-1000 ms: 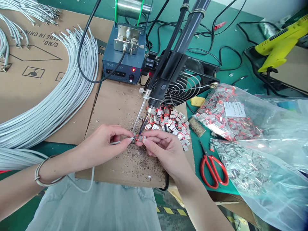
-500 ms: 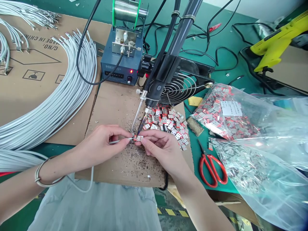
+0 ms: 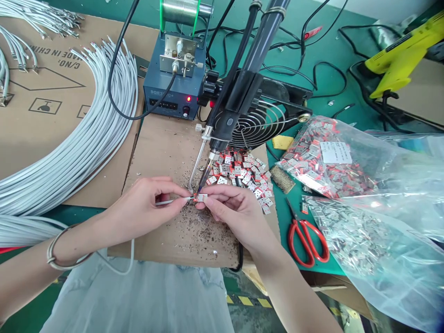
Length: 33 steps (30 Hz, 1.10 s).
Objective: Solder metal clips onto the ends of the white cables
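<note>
Between thumb and fingers, my left hand (image 3: 156,203) pinches a white cable (image 3: 163,202) close to its end. My right hand (image 3: 232,208) grips a small USB connector (image 3: 202,197), silver with a red-orange part, held against the cable end. Right above that joint is the tip of a mounted soldering iron (image 3: 207,173). A thin metal solder feed tube (image 3: 197,163) comes down beside the tip. Whether the tip touches the connector, I cannot tell. Behind my right hand lies a pile of loose USB connectors (image 3: 251,175) on the cardboard (image 3: 156,143).
A blue solder feeder (image 3: 169,88) with a solder spool (image 3: 179,11) stands behind. White cables (image 3: 114,106) lie bundled at left. On the right are red-handled scissors (image 3: 308,243), bags of connectors (image 3: 329,157) and metal shells (image 3: 354,236), a yellow sponge (image 3: 282,142) and a yellow tool (image 3: 398,60).
The view has shifted slightly. Both hands stay nearly in place, still holding the cable and the USB connector under the iron tip.
</note>
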Available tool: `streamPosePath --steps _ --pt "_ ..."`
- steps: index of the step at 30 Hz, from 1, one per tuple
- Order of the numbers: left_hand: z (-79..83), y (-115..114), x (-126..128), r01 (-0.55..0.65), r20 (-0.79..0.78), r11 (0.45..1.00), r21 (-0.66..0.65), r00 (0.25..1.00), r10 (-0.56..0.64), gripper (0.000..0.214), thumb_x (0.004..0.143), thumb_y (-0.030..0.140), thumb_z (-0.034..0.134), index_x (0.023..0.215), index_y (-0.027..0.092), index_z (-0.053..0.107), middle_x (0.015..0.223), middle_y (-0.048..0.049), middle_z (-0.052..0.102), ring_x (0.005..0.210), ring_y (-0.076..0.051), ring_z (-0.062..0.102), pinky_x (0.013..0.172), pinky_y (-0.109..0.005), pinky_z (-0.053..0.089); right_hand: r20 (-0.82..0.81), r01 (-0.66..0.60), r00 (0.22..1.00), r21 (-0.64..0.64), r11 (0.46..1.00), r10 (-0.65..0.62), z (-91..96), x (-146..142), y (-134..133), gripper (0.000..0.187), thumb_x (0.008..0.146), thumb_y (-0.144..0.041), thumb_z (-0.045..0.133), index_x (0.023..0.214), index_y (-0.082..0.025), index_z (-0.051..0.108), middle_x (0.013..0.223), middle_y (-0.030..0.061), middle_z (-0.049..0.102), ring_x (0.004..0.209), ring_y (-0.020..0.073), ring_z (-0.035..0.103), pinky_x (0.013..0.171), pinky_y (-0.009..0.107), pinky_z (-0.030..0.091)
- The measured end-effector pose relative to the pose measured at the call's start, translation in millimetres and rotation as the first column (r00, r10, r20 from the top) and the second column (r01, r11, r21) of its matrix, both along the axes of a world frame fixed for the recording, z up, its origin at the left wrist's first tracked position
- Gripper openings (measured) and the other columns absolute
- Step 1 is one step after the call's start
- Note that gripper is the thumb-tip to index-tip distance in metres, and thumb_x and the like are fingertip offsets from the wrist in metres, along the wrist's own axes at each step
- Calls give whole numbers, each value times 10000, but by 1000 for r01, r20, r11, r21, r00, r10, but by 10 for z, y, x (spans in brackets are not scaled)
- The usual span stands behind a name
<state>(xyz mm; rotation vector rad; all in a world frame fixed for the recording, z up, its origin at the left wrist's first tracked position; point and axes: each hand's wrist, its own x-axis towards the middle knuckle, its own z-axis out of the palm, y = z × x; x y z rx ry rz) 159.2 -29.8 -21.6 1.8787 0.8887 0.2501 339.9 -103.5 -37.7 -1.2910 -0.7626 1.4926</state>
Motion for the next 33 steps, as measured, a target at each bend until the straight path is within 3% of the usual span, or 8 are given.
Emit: streamPosePath --steps 14,25,33 --pt "1 -5 8 2 0 1000 27 1000 -1 192 826 237 547 928 245 710 643 39 545 547 -77 461 487 -210 330 29 -30 999 11 1000 29 -36 16 -3 127 729 -252 703 842 -196 713 660 31 728 439 58 492 396 165 341" --pt "8 12 -15 26 -28 999 32 999 -25 211 845 266 528 954 233 705 698 13 589 582 -102 494 519 -231 351 27 -6 1000 11 1000 6 -15 -1 5 102 725 -230 699 824 -203 702 673 19 733 554 114 629 467 210 453" --pt "2 13 -12 25 -46 998 61 999 -22 205 838 255 533 932 232 714 655 17 565 556 -97 484 504 -228 336 43 -9 999 24 1000 8 8 -12 5 78 726 -203 695 804 -204 700 641 7 727 560 100 635 498 194 471"
